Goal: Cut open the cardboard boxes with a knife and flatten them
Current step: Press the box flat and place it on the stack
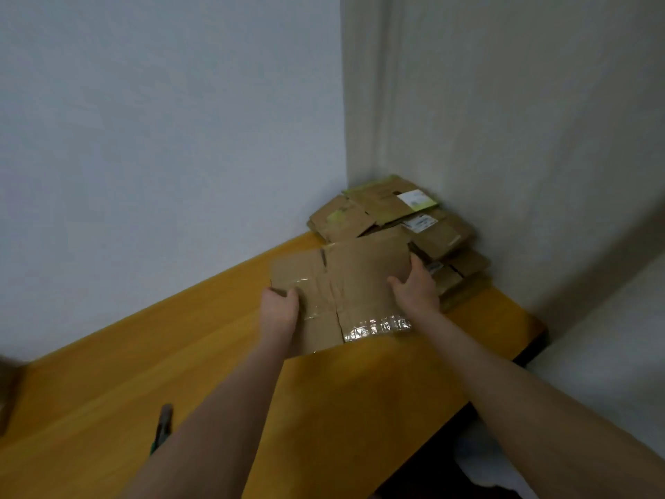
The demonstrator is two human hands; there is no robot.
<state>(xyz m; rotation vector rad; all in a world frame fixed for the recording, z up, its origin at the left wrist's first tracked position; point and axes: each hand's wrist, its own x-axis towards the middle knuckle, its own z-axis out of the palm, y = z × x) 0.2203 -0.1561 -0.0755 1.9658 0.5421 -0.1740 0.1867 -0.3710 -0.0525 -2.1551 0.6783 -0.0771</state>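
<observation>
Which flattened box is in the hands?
The front box with shiny tape on its near edge, gripped by the left hand and right hand; the others lie piled in the wall corner.

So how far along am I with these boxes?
Done: a stack of flattened boxes sits in the far corner of the table. In hand: the left grip and right grip hold another flat box by its side edges, next to the stack. The knife lies idle on the table. Left: a blurred brown shape at the left edge may be one more box; I can't tell.
</observation>
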